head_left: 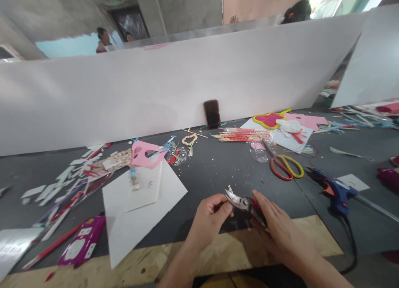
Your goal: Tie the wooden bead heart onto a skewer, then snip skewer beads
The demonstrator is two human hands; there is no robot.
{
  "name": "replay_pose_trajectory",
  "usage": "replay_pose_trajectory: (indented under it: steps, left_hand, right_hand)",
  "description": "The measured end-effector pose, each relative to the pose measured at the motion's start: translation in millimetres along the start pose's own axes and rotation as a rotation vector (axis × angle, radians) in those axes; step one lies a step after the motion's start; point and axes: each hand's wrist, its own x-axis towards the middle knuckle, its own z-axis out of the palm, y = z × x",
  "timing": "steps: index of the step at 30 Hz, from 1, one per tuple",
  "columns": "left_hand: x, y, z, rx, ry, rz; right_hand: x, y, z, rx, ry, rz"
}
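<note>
In my right hand [276, 225] is a pair of pruning shears [245, 203] with red on the handles, my fingers wrapped round them. Their curved metal blades point left, towards my left hand [212, 217]. Thumb and fingers of that hand are pinched together beside the blade tips; what lies between them is too small and hidden to name. Just past the blades shows a small pale bit [230, 188]. Both hands are above the dark table [205, 176], close to its front edge.
Right of my hands lie scissors [286, 167] and a blue glue gun [338, 192] with its cord. Farther back are a bundle of sticks [241, 135] and a phone [212, 113] against a white partition [156, 84]. White board [140, 225] and scattered strips [67, 184] lie left.
</note>
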Motion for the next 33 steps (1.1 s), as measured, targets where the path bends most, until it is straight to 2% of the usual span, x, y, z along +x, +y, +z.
replay_pose_trajectory:
  steps: [18, 20, 26, 33]
  left_hand:
    - [-1, 4, 1.8, 0.062, -0.015, 0.014]
    - [-1, 4, 1.6, 0.059, -0.021, 0.012]
    - [0, 4, 1.0, 0.068, -0.023, 0.011]
    - [-2, 4, 3.0, 0.043, -0.025, -0.009]
  right_hand:
    - [3, -8, -13, -0.098, -0.182, -0.017]
    - [3, -8, -13, -0.087, -0.172, -0.026]
    - [2, -6, -8, -0.018, -0.035, -0.017]
    - [5, -6, -5, 0.034, -0.027, 0.050]
